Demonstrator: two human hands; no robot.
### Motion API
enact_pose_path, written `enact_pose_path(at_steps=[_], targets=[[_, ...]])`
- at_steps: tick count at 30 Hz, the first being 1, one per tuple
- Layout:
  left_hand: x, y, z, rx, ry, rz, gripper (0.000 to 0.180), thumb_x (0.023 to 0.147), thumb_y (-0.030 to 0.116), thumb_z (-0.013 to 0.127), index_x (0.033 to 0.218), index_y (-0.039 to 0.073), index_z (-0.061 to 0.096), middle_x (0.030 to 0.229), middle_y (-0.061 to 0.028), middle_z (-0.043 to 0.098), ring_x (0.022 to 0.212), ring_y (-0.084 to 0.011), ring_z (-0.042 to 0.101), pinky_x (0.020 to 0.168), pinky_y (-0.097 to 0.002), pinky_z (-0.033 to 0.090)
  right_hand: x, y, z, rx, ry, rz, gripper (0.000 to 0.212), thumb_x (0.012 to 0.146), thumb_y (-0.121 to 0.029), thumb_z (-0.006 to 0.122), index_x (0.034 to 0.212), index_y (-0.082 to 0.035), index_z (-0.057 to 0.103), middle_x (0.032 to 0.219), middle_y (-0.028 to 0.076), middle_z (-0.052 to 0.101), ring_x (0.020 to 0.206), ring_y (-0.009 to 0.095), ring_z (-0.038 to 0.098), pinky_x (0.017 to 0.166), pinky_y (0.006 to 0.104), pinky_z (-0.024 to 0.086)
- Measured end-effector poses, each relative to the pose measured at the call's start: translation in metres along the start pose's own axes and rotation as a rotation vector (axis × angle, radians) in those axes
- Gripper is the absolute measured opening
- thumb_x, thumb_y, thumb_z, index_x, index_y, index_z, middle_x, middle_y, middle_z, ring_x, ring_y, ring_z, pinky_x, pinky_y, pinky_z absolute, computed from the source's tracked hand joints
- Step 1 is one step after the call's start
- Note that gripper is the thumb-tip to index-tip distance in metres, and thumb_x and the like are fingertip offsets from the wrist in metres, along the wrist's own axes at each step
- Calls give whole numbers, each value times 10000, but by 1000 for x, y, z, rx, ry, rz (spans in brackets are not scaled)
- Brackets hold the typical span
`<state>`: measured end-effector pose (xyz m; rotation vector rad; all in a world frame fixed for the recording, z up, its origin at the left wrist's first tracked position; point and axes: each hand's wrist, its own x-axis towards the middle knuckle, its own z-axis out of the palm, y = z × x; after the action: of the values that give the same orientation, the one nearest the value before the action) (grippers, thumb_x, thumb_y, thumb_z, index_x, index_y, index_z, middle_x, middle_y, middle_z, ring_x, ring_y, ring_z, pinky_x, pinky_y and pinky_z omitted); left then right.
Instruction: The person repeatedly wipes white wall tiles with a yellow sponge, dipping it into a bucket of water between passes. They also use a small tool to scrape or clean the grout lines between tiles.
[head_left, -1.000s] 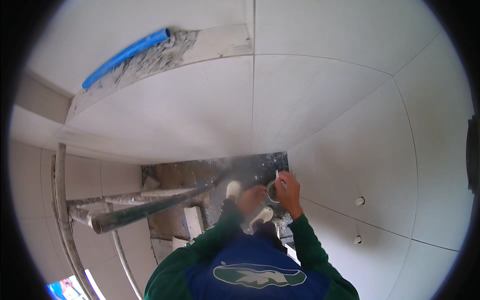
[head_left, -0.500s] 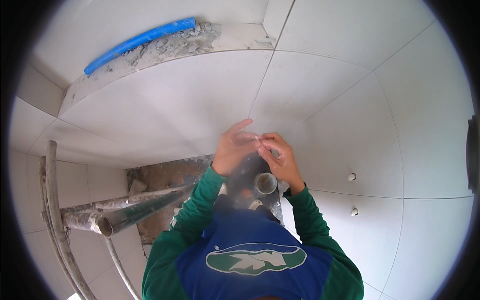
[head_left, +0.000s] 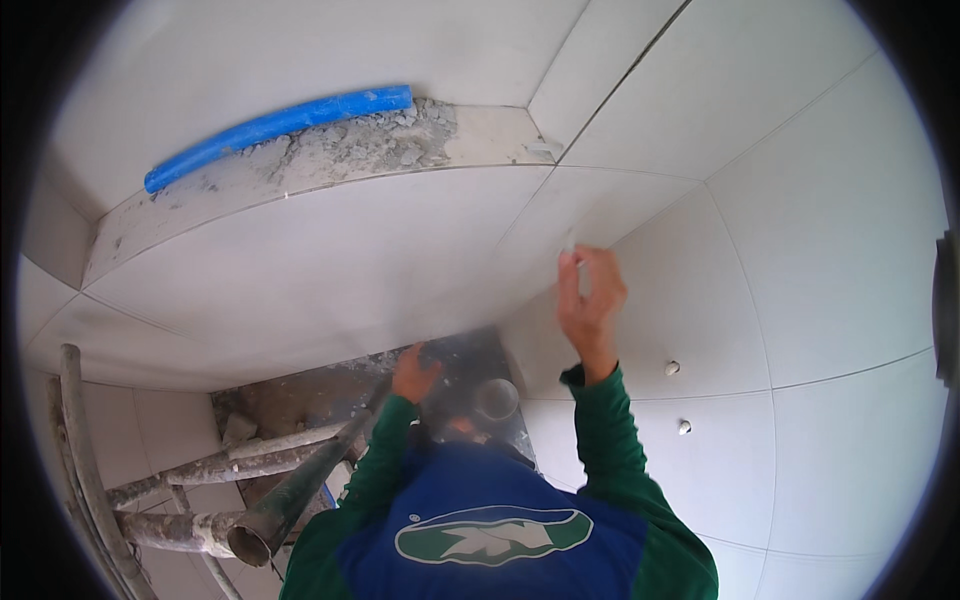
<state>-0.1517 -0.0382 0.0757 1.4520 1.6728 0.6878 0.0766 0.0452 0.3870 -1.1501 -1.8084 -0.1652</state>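
My right hand [head_left: 590, 290] is raised at the tiled wall [head_left: 640, 215], close to the corner joint. A small pale piece [head_left: 569, 240] sticks up from its pinched thumb and forefinger; what it is, I cannot make out. Lower down, my left hand [head_left: 415, 375] hangs by the foot of the long tiled wall, its fingers apart and nothing visible in them. To the right of the left hand, a round container [head_left: 496, 399] stands low down, blurred.
A blue pipe [head_left: 280, 130] lies on a ledge beside broken mortar [head_left: 400, 138]. Scaffold poles [head_left: 90, 470] and a thick open-ended tube [head_left: 262, 530] crowd the lower left. Two pale plugs, an upper plug [head_left: 672, 368] and a lower plug [head_left: 685, 427], protrude from the right wall.
Both hands were together, fingertips touching around a small pale thing. They have parted: the right went up and right toward the corner, the left down and left. The view has shifted.
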Motion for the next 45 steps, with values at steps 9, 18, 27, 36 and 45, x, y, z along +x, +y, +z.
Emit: enact_pose_path(at_steps=[9,18,27,36,45], targets=[[2,-82,-10,38,49,-89,708,886,387,720,1467,44,505,1455,-241,538,1374,-415,475,1151,-497,380,124,-26,4,-395,243,-424,124,894,-73,755,970,-64,657,959,55,694,864,238,598,783,348,423],[-22,-118,-5,99,30,-111,676,880,383,737,1425,38,534,1386,-248,576,1325,-440,495,1124,-515,393,133,-19,5,-495,257,-447,121,893,-106,767,958,-78,669,964,27,705,892,220,605,790,350,424],[-27,-134,3,115,39,-71,677,870,354,758,1414,16,541,1369,-252,585,1301,-443,512,1119,-518,399,138,-24,1,-571,232,-483,99,890,-116,761,930,-84,675,946,12,710,883,215,600,797,355,425],[-32,-115,-5,83,-24,-155,668,885,363,743,1423,26,535,1360,-274,568,1308,-443,513,1100,-511,423,127,-25,5,-599,156,-398,70,871,-88,722,875,-93,653,836,17,643,772,221,559,746,367,401],[-37,-124,-4,99,-64,-181,678,894,363,728,1434,8,524,1446,-241,542,1370,-444,459,1145,-506,381,117,-19,25,-522,199,-367,68,893,-65,709,888,-67,641,805,28,627,716,216,563,706,361,406]])
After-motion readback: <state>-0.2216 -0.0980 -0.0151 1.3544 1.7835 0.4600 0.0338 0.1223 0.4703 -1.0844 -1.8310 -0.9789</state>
